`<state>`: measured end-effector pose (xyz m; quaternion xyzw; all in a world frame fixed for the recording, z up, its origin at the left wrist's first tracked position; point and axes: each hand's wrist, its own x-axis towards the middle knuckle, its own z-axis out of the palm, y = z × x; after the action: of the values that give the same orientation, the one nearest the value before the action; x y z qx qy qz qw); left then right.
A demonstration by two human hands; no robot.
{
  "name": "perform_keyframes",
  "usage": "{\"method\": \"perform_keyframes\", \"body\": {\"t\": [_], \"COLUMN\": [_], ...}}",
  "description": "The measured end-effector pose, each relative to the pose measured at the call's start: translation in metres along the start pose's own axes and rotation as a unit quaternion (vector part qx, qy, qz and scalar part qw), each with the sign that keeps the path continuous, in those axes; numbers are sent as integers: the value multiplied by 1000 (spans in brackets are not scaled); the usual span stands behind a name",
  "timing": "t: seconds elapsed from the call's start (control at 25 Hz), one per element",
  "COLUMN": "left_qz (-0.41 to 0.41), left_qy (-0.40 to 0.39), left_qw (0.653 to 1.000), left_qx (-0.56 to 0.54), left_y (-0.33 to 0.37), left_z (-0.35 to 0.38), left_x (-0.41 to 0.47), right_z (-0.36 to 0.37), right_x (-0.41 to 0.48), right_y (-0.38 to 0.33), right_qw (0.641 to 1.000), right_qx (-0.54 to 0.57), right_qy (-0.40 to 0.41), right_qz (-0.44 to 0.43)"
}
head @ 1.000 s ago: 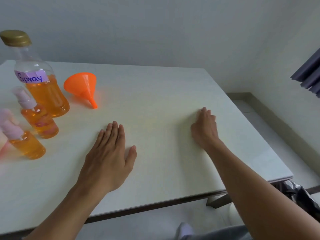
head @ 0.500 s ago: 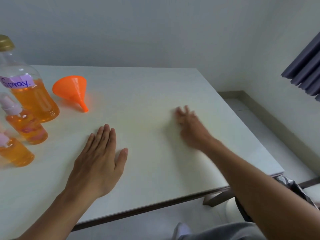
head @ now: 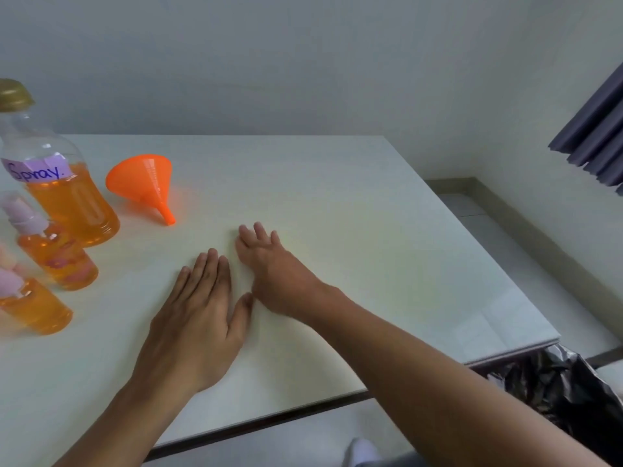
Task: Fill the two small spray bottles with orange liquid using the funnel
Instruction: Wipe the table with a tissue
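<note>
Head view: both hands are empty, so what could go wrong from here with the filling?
1. The far spray bottle and the near spray bottle already look nearly full of orange liquid; pouring more may overflow them.
2. They stand close beside the large bottle; a hand reaching for one could tip another.
3. The funnel lies on its side near the right hand; a careless brush might roll it.

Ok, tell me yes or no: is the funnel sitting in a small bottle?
No, the funnel lies on its side on the table, its spout in no bottle.
</note>
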<state>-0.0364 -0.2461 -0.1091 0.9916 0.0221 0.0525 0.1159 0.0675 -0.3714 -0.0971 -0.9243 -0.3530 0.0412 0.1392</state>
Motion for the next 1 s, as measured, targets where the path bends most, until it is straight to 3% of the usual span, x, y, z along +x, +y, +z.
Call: {"method": "perform_keyframes", "body": {"t": [0.12,0.2,0.28,0.4,0.48,0.64,0.76,0.88,1.0], "left_qz": [1,-1,-4,-8,-7,-7,-17,-22,-33], "left_qy": [-5,-5,0,7,13,30,20,25,21], "left_qw": [1000,1000,1000,1000,1000,999,1000,999,999], "left_qx": [6,6,8,6,-5,-19,-15,22,6], "left_y": [1,1,2,4,2,-2,-12,-31,-35], "left_z": [0,0,-1,-1,0,-1,-5,-11,-10], "left_x": [-1,-2,-2,-1,1,-1,-5,-9,-10], "right_z": [-15,-32,-54,-62,-48,-3,-5,-31,-54], "right_x": [-49,-68,-78,-56,-26,-20,-61,-86,-78], "right_y": [47,104,150,142,97,-1,24,81,110], "right_qw": [1000,991,953,897,918,995,999,992,935], "right_qx": [20,-1,-3,6,44,39,44,17,8], "right_qy": [14,43,83,122,119,24,14,54,109], "right_qz": [4,124,292,424,375,88,-2,115,337]}}
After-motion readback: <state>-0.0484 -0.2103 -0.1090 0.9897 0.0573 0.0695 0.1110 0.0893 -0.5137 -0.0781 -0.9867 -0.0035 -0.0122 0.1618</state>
